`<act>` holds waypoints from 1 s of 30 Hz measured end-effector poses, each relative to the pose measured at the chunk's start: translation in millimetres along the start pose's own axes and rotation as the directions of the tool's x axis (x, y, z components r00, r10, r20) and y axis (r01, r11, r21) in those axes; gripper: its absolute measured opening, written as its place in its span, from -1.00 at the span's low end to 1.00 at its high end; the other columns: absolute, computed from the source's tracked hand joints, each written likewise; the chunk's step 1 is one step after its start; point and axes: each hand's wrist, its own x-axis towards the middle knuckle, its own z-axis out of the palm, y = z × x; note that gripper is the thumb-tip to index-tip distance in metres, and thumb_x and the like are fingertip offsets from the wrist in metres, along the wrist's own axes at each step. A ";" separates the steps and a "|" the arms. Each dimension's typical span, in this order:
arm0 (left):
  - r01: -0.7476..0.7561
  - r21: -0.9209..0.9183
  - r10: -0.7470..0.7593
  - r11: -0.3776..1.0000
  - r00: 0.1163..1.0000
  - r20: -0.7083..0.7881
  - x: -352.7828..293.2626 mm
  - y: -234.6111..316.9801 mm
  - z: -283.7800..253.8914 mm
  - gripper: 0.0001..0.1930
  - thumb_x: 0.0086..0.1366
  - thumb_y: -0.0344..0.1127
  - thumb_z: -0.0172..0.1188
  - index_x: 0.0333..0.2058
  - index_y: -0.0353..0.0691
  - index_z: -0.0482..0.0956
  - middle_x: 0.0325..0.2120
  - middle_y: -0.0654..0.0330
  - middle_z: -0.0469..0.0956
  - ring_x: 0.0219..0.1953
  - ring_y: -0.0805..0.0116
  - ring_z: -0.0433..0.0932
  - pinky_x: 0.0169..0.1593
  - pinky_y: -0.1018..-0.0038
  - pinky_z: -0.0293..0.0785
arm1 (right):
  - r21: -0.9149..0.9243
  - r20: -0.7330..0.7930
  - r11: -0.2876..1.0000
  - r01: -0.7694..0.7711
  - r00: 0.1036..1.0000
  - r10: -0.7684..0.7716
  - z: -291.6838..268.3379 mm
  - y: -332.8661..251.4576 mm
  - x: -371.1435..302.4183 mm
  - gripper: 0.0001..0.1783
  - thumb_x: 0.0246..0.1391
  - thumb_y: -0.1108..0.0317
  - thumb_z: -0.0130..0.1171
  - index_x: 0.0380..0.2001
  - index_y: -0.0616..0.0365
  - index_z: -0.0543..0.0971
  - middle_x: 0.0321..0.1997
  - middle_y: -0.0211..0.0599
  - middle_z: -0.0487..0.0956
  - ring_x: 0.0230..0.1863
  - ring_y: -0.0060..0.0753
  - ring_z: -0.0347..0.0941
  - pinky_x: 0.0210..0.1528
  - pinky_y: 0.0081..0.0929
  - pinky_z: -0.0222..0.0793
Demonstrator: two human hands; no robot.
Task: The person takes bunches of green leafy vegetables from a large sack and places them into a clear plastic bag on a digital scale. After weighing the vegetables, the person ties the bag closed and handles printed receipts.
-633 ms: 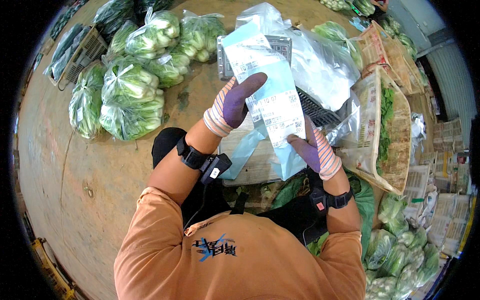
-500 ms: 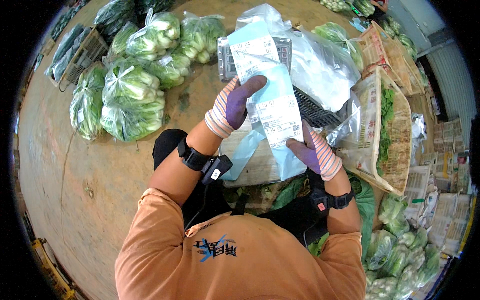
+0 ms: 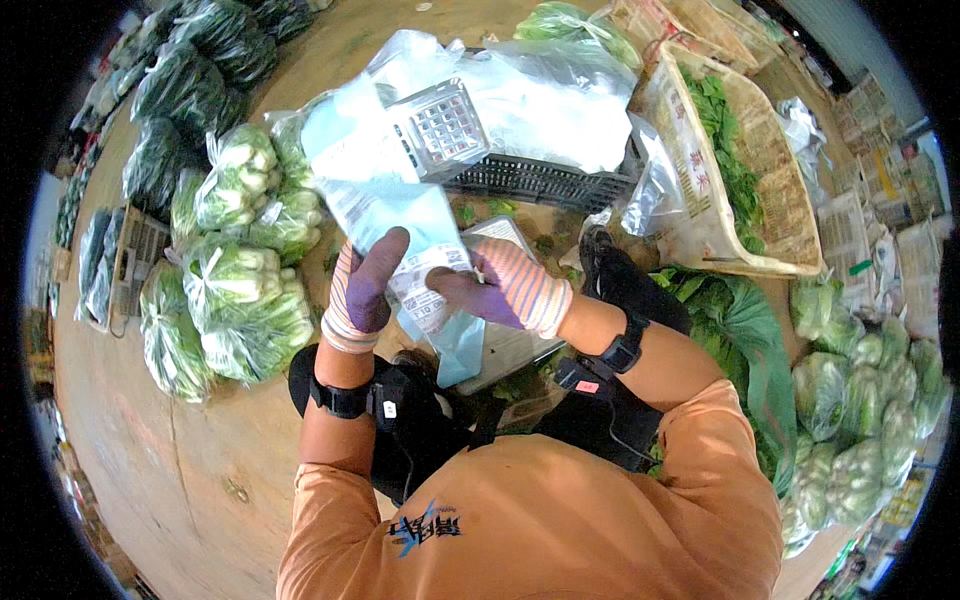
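Note:
A strip of white printed labels on light blue backing paper (image 3: 420,218) spans both my hands in front of my knees. My left hand (image 3: 364,292), in a striped glove with purple fingers, pinches the strip's left edge under the thumb. On the other side, my right hand (image 3: 508,288), gloved alike, grips it with the thumb over the labels. The lower end of the strip hangs over a flat grey scale platform (image 3: 515,348). Just beyond is the scale's keypad unit (image 3: 440,122), with more pale blue paper and clear plastic beside it.
A black crate (image 3: 545,182) under clear plastic bags (image 3: 560,105) stands beyond the platform. To its right, a cream crate (image 3: 700,215) holds leafy greens. Bagged green vegetables (image 3: 245,310) sit at left, more bags (image 3: 860,400) at right. A green sack (image 3: 745,350) lies by my right leg.
My view has turned, so the scene sits differently in it. My hands have come closer together, and the label strip, formerly stretched out long, is now tilted and bunched between them.

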 end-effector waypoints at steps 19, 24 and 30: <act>-0.088 0.053 0.102 0.995 0.887 -0.450 38.3 21.2 -105.2 -0.58 0.20 -0.13 -0.04 -0.02 -0.23 0.32 -0.28 0.16 0.44 -0.32 0.34 0.40 -0.24 0.41 0.35 | -0.242 -0.532 0.918 -0.313 0.834 0.144 -156.4 -59.7 -0.4 -0.71 0.11 0.36 -0.11 -0.14 0.31 0.39 -0.18 -0.25 0.46 -0.15 -0.43 0.39 -0.11 -0.57 0.30; 0.056 0.276 0.094 0.960 0.859 -0.503 67.9 -6.9 -92.0 -0.61 0.18 -0.11 -0.04 -0.16 -0.33 0.37 -0.41 0.07 0.47 -0.40 0.18 0.45 -0.28 0.34 0.38 | -0.203 -0.556 0.972 -0.118 0.831 -0.015 -134.1 -60.3 34.1 -0.70 0.14 0.37 -0.23 -0.18 0.33 0.40 -0.22 -0.19 0.47 -0.19 -0.40 0.40 -0.10 -0.45 0.30; 0.194 0.317 -0.122 0.928 0.964 -0.235 91.5 -36.8 -120.6 -0.72 0.22 -0.25 -0.07 -0.28 -0.38 0.42 -0.34 0.06 0.48 -0.32 0.29 0.46 -0.22 0.40 0.41 | -0.210 -0.491 0.879 -0.427 0.824 0.283 -149.2 -22.9 50.8 -0.76 -0.01 0.47 0.01 -0.20 0.18 0.44 -0.35 -0.36 0.48 -0.30 -0.51 0.37 -0.23 -0.57 0.30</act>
